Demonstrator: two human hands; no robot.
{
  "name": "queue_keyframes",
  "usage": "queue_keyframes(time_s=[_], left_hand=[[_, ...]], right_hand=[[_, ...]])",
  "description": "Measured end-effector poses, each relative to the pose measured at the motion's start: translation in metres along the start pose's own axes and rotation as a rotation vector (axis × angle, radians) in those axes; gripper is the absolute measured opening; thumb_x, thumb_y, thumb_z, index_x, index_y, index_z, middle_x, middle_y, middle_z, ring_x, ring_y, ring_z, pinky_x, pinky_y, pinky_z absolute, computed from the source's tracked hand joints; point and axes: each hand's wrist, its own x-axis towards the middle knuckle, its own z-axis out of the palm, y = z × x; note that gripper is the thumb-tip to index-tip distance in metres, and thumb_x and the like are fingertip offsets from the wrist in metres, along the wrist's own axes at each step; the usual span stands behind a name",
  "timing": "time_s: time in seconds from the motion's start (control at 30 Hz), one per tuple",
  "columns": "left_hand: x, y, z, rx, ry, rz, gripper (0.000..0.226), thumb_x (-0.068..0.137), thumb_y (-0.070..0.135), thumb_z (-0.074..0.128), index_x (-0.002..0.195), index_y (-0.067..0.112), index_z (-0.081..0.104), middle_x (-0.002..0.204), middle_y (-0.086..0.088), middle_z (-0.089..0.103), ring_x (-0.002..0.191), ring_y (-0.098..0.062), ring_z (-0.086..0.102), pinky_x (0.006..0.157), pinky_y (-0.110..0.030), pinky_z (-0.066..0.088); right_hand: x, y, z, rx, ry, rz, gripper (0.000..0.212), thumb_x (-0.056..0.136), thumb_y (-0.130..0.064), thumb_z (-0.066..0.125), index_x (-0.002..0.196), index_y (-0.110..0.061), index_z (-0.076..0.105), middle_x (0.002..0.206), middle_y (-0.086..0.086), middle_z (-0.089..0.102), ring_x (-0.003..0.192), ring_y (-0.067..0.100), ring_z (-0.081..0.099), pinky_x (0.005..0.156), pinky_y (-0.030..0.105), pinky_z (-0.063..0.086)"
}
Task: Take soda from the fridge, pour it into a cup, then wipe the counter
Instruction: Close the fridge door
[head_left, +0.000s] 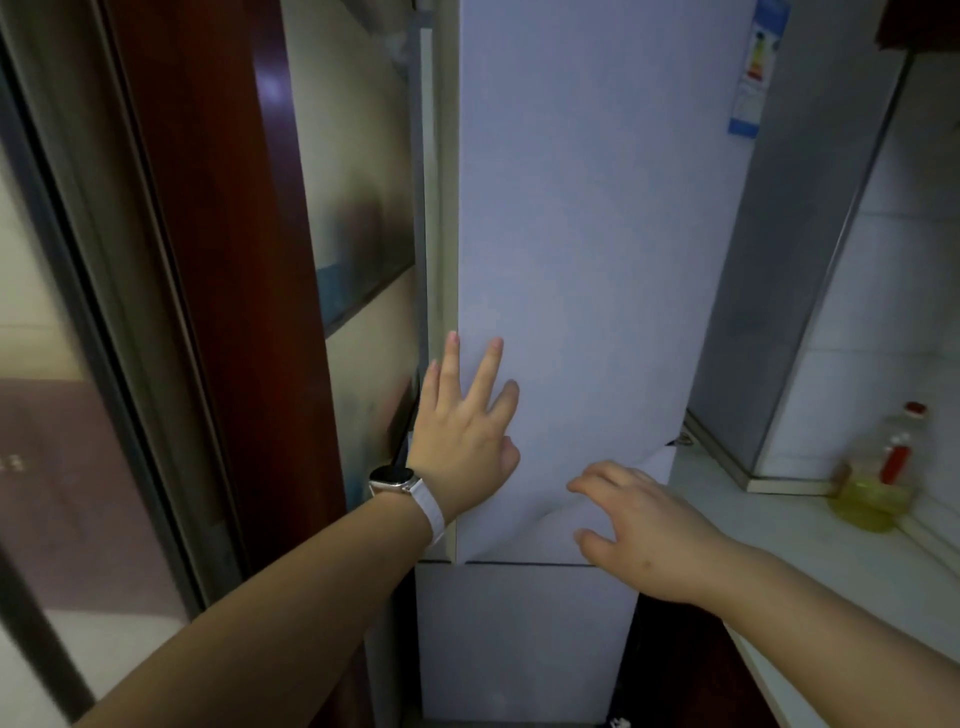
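Left hand (464, 434) lies flat on the pale fridge door (587, 234); right hand (641, 530) hovers loose-fingered, empty, beside the white counter (810, 551).

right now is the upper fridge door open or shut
Slightly open: the upper fridge door stands off the cabinet along its left edge, where the left hand lies flat on it.

White counter (810, 540) with oil bottle (878, 478)

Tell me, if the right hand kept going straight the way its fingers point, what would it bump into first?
Most likely the tall pale lavender fridge door. The right hand reaches forward and left with loosely spread fingers just short of the door's lower part, though the exact gap is hard to judge.
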Motion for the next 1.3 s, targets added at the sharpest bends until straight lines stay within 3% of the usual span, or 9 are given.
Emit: queue_keyframes(time_s=[0.13,0.33,0.47,0.8,0.97,1.1,1.3], left_hand=[[0.006,-0.021,0.018,0.053,-0.118,0.000,0.061,0.081,0.038,0.057,0.137,0.020,0.044,0.162,-0.014,0.008,0.148,-0.039,0.001,0.113,-0.059,0.019],[0.027,-0.047,0.049,0.074,-0.243,0.012,0.067,0.088,0.040,0.048,0.148,0.022,0.025,0.163,-0.011,-0.010,0.148,-0.036,-0.012,0.115,-0.057,0.008],[0.049,-0.056,0.070,0.080,-0.266,-0.005,0.070,0.090,0.038,0.047,0.152,0.024,0.018,0.163,-0.010,-0.012,0.148,-0.035,-0.014,0.117,-0.055,0.001],[0.104,-0.066,0.131,0.100,-0.226,-0.053,0.079,0.091,0.046,0.049,0.155,0.026,0.006,0.163,-0.011,-0.008,0.149,-0.035,-0.007,0.118,-0.053,0.005],[0.116,-0.069,0.167,0.131,-0.136,-0.081,0.088,0.077,0.050,0.068,0.151,0.022,0.028,0.159,-0.017,0.015,0.144,-0.042,0.013,0.112,-0.061,0.018],[0.120,-0.074,0.183,0.167,-0.057,-0.053,0.091,0.075,0.049,0.071,0.150,0.019,0.030,0.157,-0.019,0.013,0.143,-0.044,0.013,0.111,-0.063,0.016],[0.133,-0.085,0.198,0.160,-0.082,-0.063,0.091,0.075,0.048,0.072,0.150,0.019,0.031,0.157,-0.021,0.018,0.142,-0.045,0.018,0.109,-0.063,0.025]], right_hand=[[0.020,-0.005,0.005,-0.020,-0.011,-0.010,0.057,0.093,-0.049,0.046,0.145,-0.030,0.033,0.143,-0.014,0.032,0.128,0.009,0.034,0.105,0.027,0.031],[0.050,0.003,0.007,0.004,-0.009,-0.028,0.056,0.095,-0.049,0.045,0.146,-0.030,0.032,0.143,-0.015,0.031,0.128,0.008,0.033,0.107,0.026,0.029],[0.071,0.018,0.016,0.013,-0.022,-0.042,0.055,0.095,-0.049,0.045,0.145,-0.031,0.033,0.142,-0.015,0.032,0.127,0.008,0.034,0.106,0.026,0.030],[0.152,0.070,0.020,0.025,-0.025,-0.121,0.055,0.093,-0.046,0.047,0.145,-0.030,0.033,0.145,-0.012,0.031,0.130,0.011,0.033,0.107,0.031,0.032],[0.193,0.096,0.022,0.054,-0.023,-0.162,0.056,0.092,-0.047,0.048,0.144,-0.029,0.035,0.142,-0.010,0.034,0.126,0.013,0.036,0.105,0.031,0.033],[0.216,0.110,0.032,0.082,-0.041,-0.181,0.057,0.092,-0.047,0.048,0.144,-0.028,0.035,0.144,-0.010,0.033,0.126,0.013,0.036,0.105,0.031,0.033],[0.240,0.121,0.041,0.094,-0.055,-0.208,0.058,0.094,-0.048,0.046,0.146,-0.029,0.032,0.146,-0.011,0.031,0.127,0.013,0.035,0.106,0.030,0.031]])
